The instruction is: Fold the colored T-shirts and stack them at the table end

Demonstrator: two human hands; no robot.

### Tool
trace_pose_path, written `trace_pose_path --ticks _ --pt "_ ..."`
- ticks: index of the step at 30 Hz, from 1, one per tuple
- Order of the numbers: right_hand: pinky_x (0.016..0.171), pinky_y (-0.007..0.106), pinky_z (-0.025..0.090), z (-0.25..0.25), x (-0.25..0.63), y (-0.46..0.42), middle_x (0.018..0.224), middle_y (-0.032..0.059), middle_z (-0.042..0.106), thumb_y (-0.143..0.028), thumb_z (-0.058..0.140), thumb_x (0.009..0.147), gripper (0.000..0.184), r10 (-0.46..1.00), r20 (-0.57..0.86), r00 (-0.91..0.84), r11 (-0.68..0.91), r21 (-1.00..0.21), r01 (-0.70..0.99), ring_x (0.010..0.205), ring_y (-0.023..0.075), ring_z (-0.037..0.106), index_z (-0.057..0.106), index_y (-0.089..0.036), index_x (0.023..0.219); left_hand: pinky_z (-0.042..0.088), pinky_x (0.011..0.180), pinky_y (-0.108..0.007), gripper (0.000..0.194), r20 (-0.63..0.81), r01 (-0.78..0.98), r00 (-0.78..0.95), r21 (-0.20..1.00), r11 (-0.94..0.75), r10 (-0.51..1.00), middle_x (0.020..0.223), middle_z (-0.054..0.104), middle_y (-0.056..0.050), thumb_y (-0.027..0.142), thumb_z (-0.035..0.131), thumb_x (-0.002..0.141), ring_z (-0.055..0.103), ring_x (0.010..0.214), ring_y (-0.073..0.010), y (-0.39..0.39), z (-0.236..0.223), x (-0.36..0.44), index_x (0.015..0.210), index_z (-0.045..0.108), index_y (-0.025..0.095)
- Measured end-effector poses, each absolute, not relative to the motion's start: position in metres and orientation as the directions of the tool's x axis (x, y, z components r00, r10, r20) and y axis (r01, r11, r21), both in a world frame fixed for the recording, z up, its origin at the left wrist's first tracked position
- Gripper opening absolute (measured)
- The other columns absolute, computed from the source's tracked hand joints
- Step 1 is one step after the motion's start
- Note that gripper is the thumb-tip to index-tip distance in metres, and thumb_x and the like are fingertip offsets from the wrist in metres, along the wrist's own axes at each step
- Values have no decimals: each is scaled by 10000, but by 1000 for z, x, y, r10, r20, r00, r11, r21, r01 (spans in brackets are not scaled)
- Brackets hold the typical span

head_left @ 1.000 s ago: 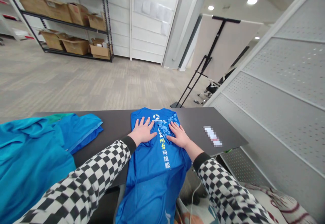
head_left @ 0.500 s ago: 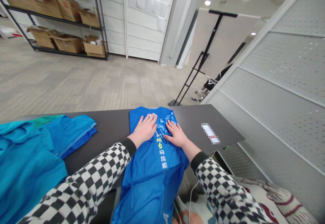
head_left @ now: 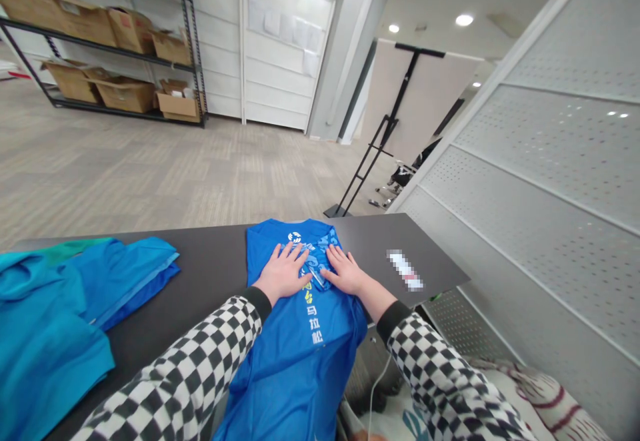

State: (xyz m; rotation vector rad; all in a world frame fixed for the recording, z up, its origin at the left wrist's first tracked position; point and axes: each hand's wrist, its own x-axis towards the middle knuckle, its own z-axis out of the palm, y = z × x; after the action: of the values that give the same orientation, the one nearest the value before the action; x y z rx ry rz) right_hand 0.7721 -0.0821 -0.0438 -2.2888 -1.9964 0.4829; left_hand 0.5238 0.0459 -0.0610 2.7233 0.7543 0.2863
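Note:
A blue T-shirt (head_left: 287, 347) with white and yellow printed characters lies on the dark table, its neck end near the far edge and its lower part hanging over the near edge towards me. My left hand (head_left: 284, 271) rests flat on the chest print, fingers spread. On the patterned folded part at the right side lies my right hand (head_left: 346, 271), palm down with its fingers stretched out. Neither hand grips the fabric. Some of the print is hidden under my fingers.
A heap of teal and blue clothes (head_left: 55, 321) covers the left of the table (head_left: 210, 261). A blurred small white item (head_left: 405, 270) lies on the right. A perforated grey partition (head_left: 540, 181) borders the right side. Beyond stand a black stand (head_left: 380, 141) and a shelf with cardboard boxes (head_left: 125, 93).
Both hands have slid a little towards me over the T-shirt, uncovering a white logo near the neck. The camera view has shifted slightly.

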Motion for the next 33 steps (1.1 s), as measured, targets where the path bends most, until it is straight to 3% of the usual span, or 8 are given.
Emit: trace_pose_path --ticks 4,7,12,16,19,22,28,33 --pt "1395 690 91 -37 801 -78 1881 96 195 -744 388 1118 840 972 -186 145 -188 -235 954 1760 350 150 324 -275 1812 78 1395 -678 889 133 464 839 333 -821 528 1861 318 -125 754 508 1031 201 1742 -423 47 -69 522 1781 390 292" --pt "1404 634 168 -31 819 -59 1850 111 322 -570 376 1153 691 966 -58 252 -258 -249 934 1734 311 274 431 -261 1769 74 1389 -693 850 135 461 839 339 -820 527 1851 347 -111 754 529 1021 203 1739 -437 47 -69 522 1749 455 321" --pt "1390 610 255 -33 834 -12 1809 121 424 -497 386 1147 681 932 53 358 -331 -276 903 1701 303 354 384 -272 1789 93 1379 -713 848 117 473 838 332 -816 533 1838 375 -116 762 544 1004 235 1727 -451 47 -64 523 1728 492 325" --pt "1361 737 172 -46 844 2 1870 92 291 -610 374 1155 707 934 -131 332 -355 -239 904 1741 362 227 324 -336 1804 116 1379 -709 862 94 483 838 330 -811 538 1829 395 -115 772 569 987 254 1721 -453 46 -57 522 1720 503 322" --pt "1367 737 108 -50 857 -1 1888 64 235 -628 330 1166 691 938 -193 289 -328 -220 919 1758 340 166 310 -363 1804 105 1383 -705 859 105 479 837 335 -812 537 1831 392 -109 775 543 1004 252 1722 -451 44 -55 520 1735 479 329" --pt "1376 719 109 -45 862 -1 1886 83 233 -598 349 1161 710 937 -193 292 -330 -208 921 1757 342 172 303 -315 1810 91 1389 -697 891 126 476 833 334 -813 539 1837 376 -116 775 525 1013 232 1729 -446 43 -57 520 1769 417 316" --pt "1410 623 63 -40 806 25 1890 113 207 -647 252 1163 793 967 3 253 -246 -215 945 1766 313 134 230 -220 1830 68 1393 -690 935 137 479 829 324 -816 542 1848 348 -118 786 529 1002 187 1744 -430 45 -67 523 1782 389 291" --pt "1407 624 31 -50 763 34 1905 106 91 -774 262 1118 928 974 -141 178 -202 -176 964 1771 341 72 178 -198 1841 67 1395 -694 934 126 486 830 315 -815 544 1848 344 -120 787 526 1004 198 1741 -432 45 -65 523 1776 405 275"
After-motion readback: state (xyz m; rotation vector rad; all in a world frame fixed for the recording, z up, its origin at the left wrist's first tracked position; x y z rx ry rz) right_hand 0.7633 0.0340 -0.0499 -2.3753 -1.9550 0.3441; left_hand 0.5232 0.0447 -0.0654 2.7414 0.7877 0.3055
